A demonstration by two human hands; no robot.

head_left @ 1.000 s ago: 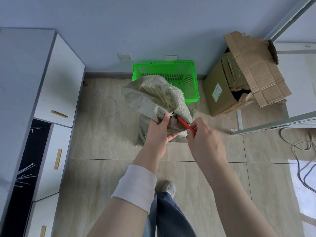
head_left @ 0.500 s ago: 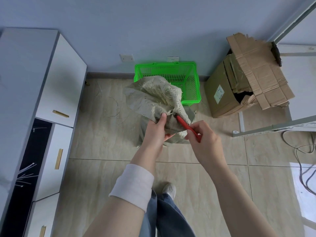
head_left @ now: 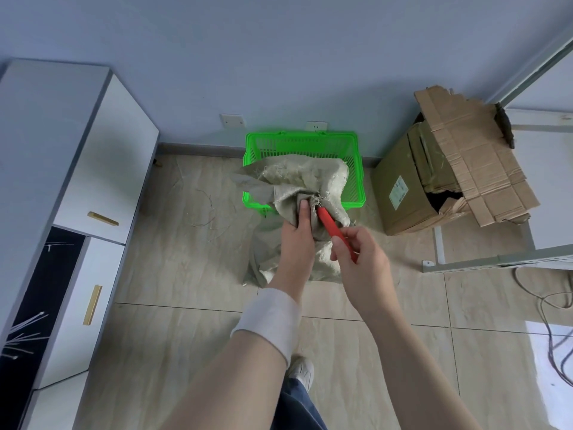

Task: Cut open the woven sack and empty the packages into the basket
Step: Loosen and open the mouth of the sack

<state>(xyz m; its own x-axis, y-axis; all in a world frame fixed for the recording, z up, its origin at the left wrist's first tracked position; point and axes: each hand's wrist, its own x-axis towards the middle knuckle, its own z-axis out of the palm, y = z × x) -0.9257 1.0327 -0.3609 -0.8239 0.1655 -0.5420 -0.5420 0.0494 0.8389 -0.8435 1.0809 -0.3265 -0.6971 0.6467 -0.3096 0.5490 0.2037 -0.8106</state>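
A grey-green woven sack (head_left: pixel 313 178) stands on the tiled floor, its loose top flopped over the near rim of a bright green plastic basket (head_left: pixel 355 169) by the wall. My left hand (head_left: pixel 297 231) grips the bunched neck of the sack. My right hand (head_left: pixel 361 256) holds a red-handled cutter (head_left: pixel 331 228), whose tip sits at the bunched neck beside my left thumb. The blade is hidden in the fabric. No packages are visible.
A torn cardboard box (head_left: pixel 449 178) stands right of the basket, beside a metal frame leg (head_left: pixel 496 259) and loose cables (head_left: pixel 555 321). White drawers (head_left: pixel 102 187) line the left side. Loose fibres (head_left: pixel 204 209) lie on the floor. My shoe (head_left: pixel 299 370) is below.
Both hands and the sack neck have shifted forward toward the basket. The sack top now droops over the basket's near rim. The cutter stays at the neck.
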